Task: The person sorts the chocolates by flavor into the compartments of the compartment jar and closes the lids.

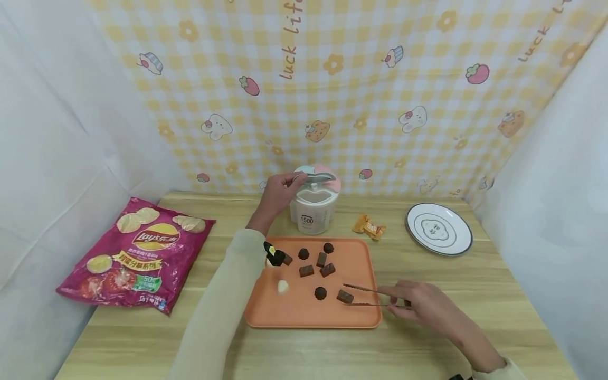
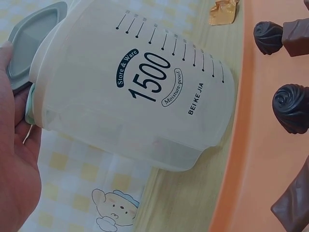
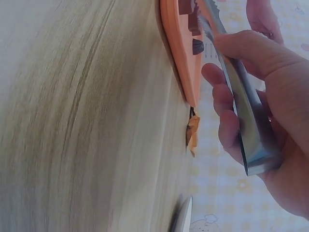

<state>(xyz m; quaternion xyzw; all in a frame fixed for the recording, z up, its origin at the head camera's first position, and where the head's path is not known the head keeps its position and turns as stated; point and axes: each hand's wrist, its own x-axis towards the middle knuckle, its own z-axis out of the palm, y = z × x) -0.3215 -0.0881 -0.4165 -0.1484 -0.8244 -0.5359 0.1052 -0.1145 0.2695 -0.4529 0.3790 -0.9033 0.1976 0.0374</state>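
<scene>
Tongs at the tray, a hand on the canister lid

The right hand [image 1: 420,302] pinches metal tongs [image 1: 368,295], their tips at a chocolate [image 1: 344,296] on the orange tray [image 1: 304,314] mid-bench. The left hand [image 1: 277,192] holds the lid [image 1: 317,177] of the clear canister [image 1: 313,211] just behind the tray, fingers curled on its edge.

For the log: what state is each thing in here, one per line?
Container lid: on the container, left hand touching it.
Container: upright.
Tongs: held by right hand, tips at a chocolate.
Tray: flat, holding chocolates.
Chip bag: lying flat.
Plate: bare.
</scene>
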